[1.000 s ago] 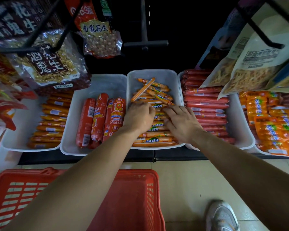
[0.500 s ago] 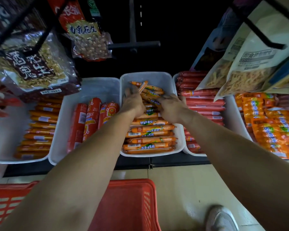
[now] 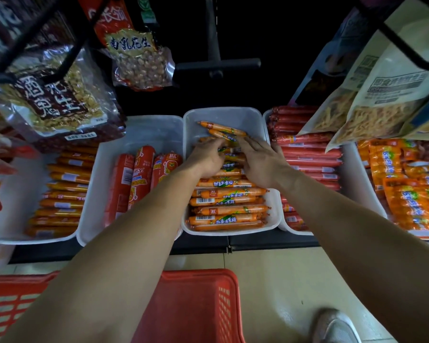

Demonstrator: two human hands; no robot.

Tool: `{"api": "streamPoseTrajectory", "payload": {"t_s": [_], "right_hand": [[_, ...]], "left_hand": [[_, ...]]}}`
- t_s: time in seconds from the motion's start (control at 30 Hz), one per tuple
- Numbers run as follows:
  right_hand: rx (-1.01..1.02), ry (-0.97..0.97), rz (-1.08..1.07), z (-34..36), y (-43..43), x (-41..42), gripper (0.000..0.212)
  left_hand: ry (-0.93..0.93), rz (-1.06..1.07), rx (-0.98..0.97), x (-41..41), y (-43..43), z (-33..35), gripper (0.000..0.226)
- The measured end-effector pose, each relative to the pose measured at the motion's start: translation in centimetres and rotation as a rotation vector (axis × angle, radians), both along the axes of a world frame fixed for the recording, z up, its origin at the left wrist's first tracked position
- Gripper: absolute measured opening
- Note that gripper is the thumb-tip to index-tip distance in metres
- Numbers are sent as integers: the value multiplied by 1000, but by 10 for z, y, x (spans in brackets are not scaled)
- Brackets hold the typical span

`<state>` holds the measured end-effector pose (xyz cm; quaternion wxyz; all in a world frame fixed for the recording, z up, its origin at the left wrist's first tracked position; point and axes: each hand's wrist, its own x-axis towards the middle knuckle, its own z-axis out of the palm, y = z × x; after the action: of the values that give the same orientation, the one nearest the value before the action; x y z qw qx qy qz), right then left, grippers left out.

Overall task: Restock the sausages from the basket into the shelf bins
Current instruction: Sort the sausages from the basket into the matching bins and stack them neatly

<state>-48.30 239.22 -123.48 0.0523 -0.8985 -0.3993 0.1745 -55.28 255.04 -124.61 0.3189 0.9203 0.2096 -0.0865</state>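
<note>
**Two hands tidying the back of the middle bin**

Head view: both forearms reach over the red plastic mesh basket (image 3: 196, 305) into the white plastic middle bin (image 3: 233, 115), where the thin orange plastic-wrapped sausages (image 3: 228, 209) lie. A second ago the hands were working the middle of the pile. They have since moved up to the rear, and the loose sticks that lay crisscross there now sit closer to crosswise, with two loose sausages (image 3: 221, 127) just beyond the fingertips. The front rows lie neat and parallel.

The right hand (image 3: 260, 162) lies flat with its fingers straight and spread, pressing on the pile and gripping nothing. The left hand (image 3: 206, 158) bends its fingers down onto the same heap, but it is motion-blurred, so I cannot tell whether it pinches a stick or only nudges it.

My reading is that this batch is already in its bin and the step in hand is squaring it up. The arms cover most of the basket's inside, so whether more stock waits there is hidden.

Around it, a black shelf edge (image 3: 201, 243) carries a row of white bins — fat red sausages (image 3: 131, 181) to the left and long red sausages (image 3: 307, 154) to the right. Clear bags of peanuts (image 3: 57, 100) hang from hooks above. Below are a pale tiled floor (image 3: 270, 273), where the basket stands, and a grey shoe (image 3: 337, 328).
</note>
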Motion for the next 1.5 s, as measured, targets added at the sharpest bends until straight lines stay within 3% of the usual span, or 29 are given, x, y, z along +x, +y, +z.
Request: {"api": "streamPoseTrajectory", "payload": {"t_s": [0.1, 0.3, 0.5, 0.83, 1.03, 1.17, 1.3, 1.5], "right_hand": [[-68, 8, 14, 6, 8, 4, 66], [-12, -65, 51, -2, -1, 3, 51], [-24, -79, 102, -5, -5, 1, 55], [-11, -97, 129, -6, -11, -1, 53], [-74, -145, 70, -10, -6, -3, 57], [128, -247, 6, -14, -8, -11, 48], [285, -130, -6, -14, -24, -12, 46], [33, -94, 145, -1, -49, -43, 79]], "left_hand": [[34, 34, 9, 2, 0, -3, 48], [-48, 166, -32, 8, 9, -11, 32], [-96, 30, -98, 26, 17, -14, 42], [174, -71, 228, 44, 22, -11, 39], [-60, 65, 89, 36, 19, -2, 34], [41, 82, -35, 24, 10, 3, 35], [65, 20, -63, -5, -4, 15, 38], [-9, -24, -84, -63, -29, 30, 55]]}}
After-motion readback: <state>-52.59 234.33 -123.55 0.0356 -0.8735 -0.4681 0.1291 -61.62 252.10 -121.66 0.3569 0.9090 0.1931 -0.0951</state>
